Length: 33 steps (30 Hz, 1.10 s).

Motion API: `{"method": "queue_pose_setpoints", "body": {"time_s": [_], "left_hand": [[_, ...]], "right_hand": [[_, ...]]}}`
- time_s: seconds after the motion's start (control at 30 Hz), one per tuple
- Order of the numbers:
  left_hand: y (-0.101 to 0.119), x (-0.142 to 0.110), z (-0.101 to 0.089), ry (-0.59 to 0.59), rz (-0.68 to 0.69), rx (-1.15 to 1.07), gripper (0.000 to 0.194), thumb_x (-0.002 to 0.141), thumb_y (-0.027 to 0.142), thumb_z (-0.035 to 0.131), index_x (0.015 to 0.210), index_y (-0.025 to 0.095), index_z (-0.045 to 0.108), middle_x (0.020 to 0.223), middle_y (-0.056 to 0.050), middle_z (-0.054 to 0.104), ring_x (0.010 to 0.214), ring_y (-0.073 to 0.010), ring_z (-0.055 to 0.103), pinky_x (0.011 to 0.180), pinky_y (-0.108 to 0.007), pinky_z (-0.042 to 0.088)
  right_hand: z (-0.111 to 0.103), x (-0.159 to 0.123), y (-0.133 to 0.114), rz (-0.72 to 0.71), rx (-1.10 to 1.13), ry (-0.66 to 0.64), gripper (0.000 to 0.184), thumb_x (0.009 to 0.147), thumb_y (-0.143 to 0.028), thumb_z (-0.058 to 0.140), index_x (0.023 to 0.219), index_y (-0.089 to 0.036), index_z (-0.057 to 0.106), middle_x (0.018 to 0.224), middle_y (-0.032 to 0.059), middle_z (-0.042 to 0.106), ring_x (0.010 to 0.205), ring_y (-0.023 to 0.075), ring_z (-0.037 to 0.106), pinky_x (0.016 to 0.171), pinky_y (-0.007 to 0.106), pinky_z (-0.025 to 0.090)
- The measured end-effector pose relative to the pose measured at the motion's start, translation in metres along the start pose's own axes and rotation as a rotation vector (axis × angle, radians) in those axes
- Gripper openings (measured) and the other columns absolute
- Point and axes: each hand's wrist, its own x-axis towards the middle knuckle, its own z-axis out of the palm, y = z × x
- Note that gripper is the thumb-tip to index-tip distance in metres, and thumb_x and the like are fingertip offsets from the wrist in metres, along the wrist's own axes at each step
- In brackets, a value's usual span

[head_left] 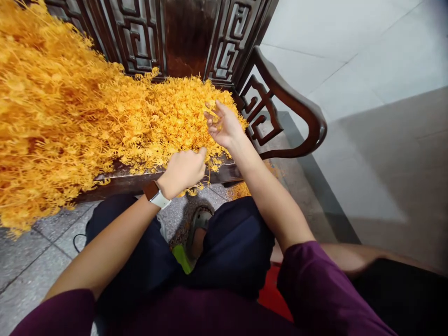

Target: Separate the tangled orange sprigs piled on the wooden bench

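Observation:
A large heap of orange-yellow dried flower sprigs (70, 116) covers the seat of a dark carved wooden bench (140, 182) and spills past its front edge. My right hand (224, 123) is raised palm-up at the heap's right end, its fingers pinching a small sprig (213, 114). My left hand (182, 172) lies lower, back upward, against the heap's front edge, with a dark watch strap and white band on the wrist. Its fingers are curled out of sight, so I cannot tell whether they hold anything.
The bench has a carved back (136, 37) and a curved wooden armrest (297, 98) at right. Grey floor tiles (31, 275) lie below, with a thin black cable (79, 242). My dark-clad lap and a sandalled foot (199, 228) are beneath my arms. A bare forearm (350, 259) lies at right.

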Motion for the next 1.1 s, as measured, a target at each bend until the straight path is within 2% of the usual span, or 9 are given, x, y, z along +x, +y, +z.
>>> {"method": "queue_pose_setpoints", "body": {"time_s": [0.17,0.27,0.4,0.57,0.73,0.83,1.0,1.1], "left_hand": [[0.003,0.013,0.008,-0.005,0.012,-0.026,0.035,0.101,0.024,0.043,0.127,0.012,0.063,0.091,-0.019,0.076,0.083,-0.0326,0.076,0.072,-0.039,0.055],[-0.004,0.017,0.010,-0.035,-0.022,-0.044,0.037,0.101,0.024,0.043,0.129,0.011,0.063,0.091,-0.020,0.076,0.081,-0.0328,0.076,0.072,-0.040,0.054],[-0.010,0.017,0.014,-0.059,-0.025,-0.045,0.037,0.099,0.022,0.043,0.127,0.010,0.064,0.089,-0.021,0.075,0.081,-0.0351,0.076,0.071,-0.042,0.055],[-0.006,0.013,0.017,-0.049,0.015,-0.051,0.035,0.100,0.022,0.042,0.125,0.010,0.064,0.088,-0.020,0.075,0.081,-0.0350,0.076,0.070,-0.042,0.055],[-0.003,0.010,0.018,-0.034,0.050,-0.041,0.034,0.100,0.021,0.042,0.125,0.011,0.063,0.089,-0.019,0.075,0.082,-0.0365,0.076,0.068,-0.042,0.056],[-0.003,0.010,0.017,-0.051,0.056,-0.040,0.034,0.099,0.021,0.043,0.125,0.011,0.063,0.090,-0.020,0.075,0.083,-0.0367,0.077,0.067,-0.041,0.056],[-0.001,0.010,0.019,-0.058,0.072,-0.026,0.035,0.099,0.021,0.043,0.125,0.011,0.064,0.090,-0.020,0.076,0.082,-0.0354,0.077,0.068,-0.040,0.055],[0.001,0.008,0.021,-0.078,0.094,-0.027,0.035,0.099,0.021,0.042,0.124,0.011,0.065,0.090,-0.020,0.076,0.083,-0.0356,0.077,0.069,-0.041,0.055]], "right_hand": [[-0.017,0.028,0.020,0.009,0.044,0.029,0.041,0.080,-0.054,0.084,0.099,-0.027,0.060,0.086,-0.0009,0.070,0.060,0.0093,0.054,0.046,0.023,0.041],[-0.020,0.035,0.027,0.010,0.039,-0.004,0.036,0.081,-0.047,0.085,0.094,-0.025,0.059,0.090,0.0011,0.072,0.064,0.0102,0.057,0.053,0.024,0.050],[-0.021,0.035,0.028,-0.010,0.042,-0.035,0.039,0.081,-0.048,0.087,0.093,-0.025,0.059,0.094,0.0034,0.073,0.073,0.0136,0.063,0.062,0.028,0.058],[-0.025,0.033,0.029,-0.036,0.046,0.015,0.042,0.079,-0.051,0.088,0.093,-0.025,0.059,0.084,0.0000,0.068,0.079,0.0155,0.066,0.063,0.028,0.060],[-0.022,0.030,0.030,-0.138,0.021,0.047,0.045,0.074,-0.050,0.089,0.090,-0.026,0.055,0.080,-0.0011,0.063,0.091,0.0171,0.070,0.068,0.027,0.062],[-0.021,0.028,0.030,-0.159,0.023,0.084,0.043,0.076,-0.049,0.086,0.090,-0.026,0.053,0.084,0.0005,0.064,0.102,0.0189,0.070,0.073,0.027,0.062],[-0.031,0.029,0.031,-0.127,0.025,0.080,0.041,0.076,-0.048,0.083,0.090,-0.026,0.052,0.106,0.0044,0.072,0.110,0.0202,0.068,0.083,0.033,0.063],[-0.037,0.028,0.025,-0.123,-0.005,0.050,0.046,0.073,-0.060,0.081,0.092,-0.025,0.056,0.106,0.0050,0.072,0.109,0.0215,0.066,0.090,0.039,0.060]]}}
